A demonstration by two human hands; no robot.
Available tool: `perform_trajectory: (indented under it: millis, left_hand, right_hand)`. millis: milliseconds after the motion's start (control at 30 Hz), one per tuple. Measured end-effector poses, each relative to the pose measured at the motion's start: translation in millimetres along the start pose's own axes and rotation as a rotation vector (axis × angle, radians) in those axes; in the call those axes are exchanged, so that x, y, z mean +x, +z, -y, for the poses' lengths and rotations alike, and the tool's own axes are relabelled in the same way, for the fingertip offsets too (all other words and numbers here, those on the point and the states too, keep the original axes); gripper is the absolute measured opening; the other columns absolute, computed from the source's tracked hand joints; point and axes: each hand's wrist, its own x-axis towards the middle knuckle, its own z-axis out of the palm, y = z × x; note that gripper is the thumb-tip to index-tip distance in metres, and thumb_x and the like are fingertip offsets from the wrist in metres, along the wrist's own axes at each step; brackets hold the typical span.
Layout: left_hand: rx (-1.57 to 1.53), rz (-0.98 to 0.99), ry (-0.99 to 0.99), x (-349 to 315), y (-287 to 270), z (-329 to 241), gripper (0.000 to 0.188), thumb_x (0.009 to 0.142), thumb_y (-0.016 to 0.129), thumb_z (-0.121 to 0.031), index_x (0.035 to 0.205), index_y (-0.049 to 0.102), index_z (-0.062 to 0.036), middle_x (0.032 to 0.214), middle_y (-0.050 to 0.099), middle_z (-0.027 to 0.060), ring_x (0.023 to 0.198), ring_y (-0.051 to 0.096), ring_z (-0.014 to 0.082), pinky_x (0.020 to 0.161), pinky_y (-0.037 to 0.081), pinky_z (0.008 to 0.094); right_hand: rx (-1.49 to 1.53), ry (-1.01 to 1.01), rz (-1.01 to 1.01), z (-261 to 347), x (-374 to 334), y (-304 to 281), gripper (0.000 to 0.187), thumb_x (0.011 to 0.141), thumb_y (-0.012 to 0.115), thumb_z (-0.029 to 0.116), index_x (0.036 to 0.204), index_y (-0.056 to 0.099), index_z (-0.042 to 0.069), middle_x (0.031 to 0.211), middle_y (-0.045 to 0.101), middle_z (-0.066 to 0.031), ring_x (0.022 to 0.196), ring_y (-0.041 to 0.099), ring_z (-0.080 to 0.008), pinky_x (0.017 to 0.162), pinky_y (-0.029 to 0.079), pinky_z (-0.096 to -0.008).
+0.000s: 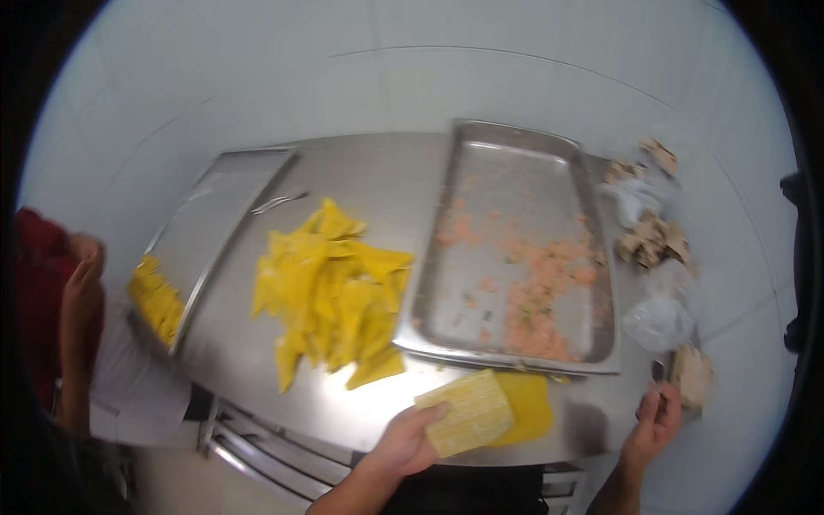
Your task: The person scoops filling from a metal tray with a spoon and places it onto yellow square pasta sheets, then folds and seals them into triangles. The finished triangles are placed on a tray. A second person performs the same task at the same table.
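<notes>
Left hand (408, 442): fingers clamped on flat, white-streaked yellow sheet (468, 414). Right hand (652, 425): fingers pinch spoon (658, 371). Deep metal pan (511, 184): clumpy pink mixture (539, 316). Steel counter (369, 167): limp yellow heap (330, 296).

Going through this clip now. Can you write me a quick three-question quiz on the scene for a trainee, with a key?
1. Which hand holds the pale yellow sheet?
2. True or false: the yellow heap lies between the shallow tray and the deep tray.
3. In the deep tray, where is most of the pinkish mixture?
A. Far left corner
B. Near right part
C. Along the far edge

Key:
1. The left hand
2. True
3. B
</notes>
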Motion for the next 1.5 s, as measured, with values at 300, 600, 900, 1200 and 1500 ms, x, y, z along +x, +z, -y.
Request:
perform_trajectory:
  millis: [300, 600, 900, 1200, 1500]
  left_hand:
    - [-0.003, 0.021, 0.01, -0.4, 8.3, -5.9, 0.058, 0.102, 0.051, -0.027, 0.147, 0.036, 0.0058, 0.144, 0.05, 0.0228, 0.132, 0.051, 0.0378, 0.113, 0.038, 0.0522]
    - [-0.045, 0.051, 0.022, -2.4, 8.4, -6.1, 0.057, 0.102, 0.05, -0.027, 0.147, 0.036, 0.0058, 0.144, 0.049, 0.022, 0.133, 0.05, 0.0374, 0.112, 0.039, 0.0516]
    - [-0.095, 0.042, -0.023, -4.8, 10.2, -8.2, 0.055, 0.103, 0.049, -0.025, 0.148, 0.034, 0.0047, 0.144, 0.049, 0.0215, 0.133, 0.05, 0.0365, 0.113, 0.039, 0.0516]
    - [-0.073, 0.036, -0.002, -6.0, 12.5, -9.1, 0.052, 0.104, 0.047, -0.023, 0.147, 0.035, 0.0042, 0.143, 0.05, 0.0212, 0.132, 0.051, 0.0355, 0.112, 0.041, 0.0514]
    - [-0.1, 0.08, 0.001, -6.0, 11.7, -8.9, 0.052, 0.104, 0.046, -0.022, 0.147, 0.034, 0.0043, 0.143, 0.05, 0.0211, 0.132, 0.051, 0.0356, 0.112, 0.04, 0.0508]
  right_hand:
    - [-0.543, -0.383, 0.466, 96.2, 52.1, 63.5, 0.014, 0.086, 0.067, -0.003, 0.1, 0.07, -0.003, 0.081, 0.062, -0.0114, 0.069, 0.057, -0.0204, 0.062, 0.044, -0.0296]
    - [-0.828, -0.588, 0.746, 74.3, 90.2, 141.9, 0.018, 0.084, 0.067, 0.004, 0.101, 0.074, 0.005, 0.085, 0.065, -0.0118, 0.076, 0.065, -0.0337, 0.067, 0.053, -0.0414]
    - [-0.95, -0.546, 0.979, 81.2, 92.2, 148.1, 0.019, 0.08, 0.065, 0.006, 0.096, 0.075, 0.005, 0.08, 0.066, -0.0126, 0.075, 0.066, -0.0339, 0.066, 0.053, -0.0444]
    - [-0.943, -0.367, 1.211, 100.3, 102.9, 143.5, 0.016, 0.078, 0.064, 0.007, 0.09, 0.074, 0.005, 0.074, 0.065, -0.0162, 0.072, 0.064, -0.0359, 0.064, 0.051, -0.0457]
    - [-0.891, -0.71, 0.979, 85.6, 95.2, 165.4, 0.016, 0.076, 0.065, 0.007, 0.089, 0.075, 0.008, 0.07, 0.062, -0.0104, 0.068, 0.065, -0.0309, 0.061, 0.052, -0.0426]
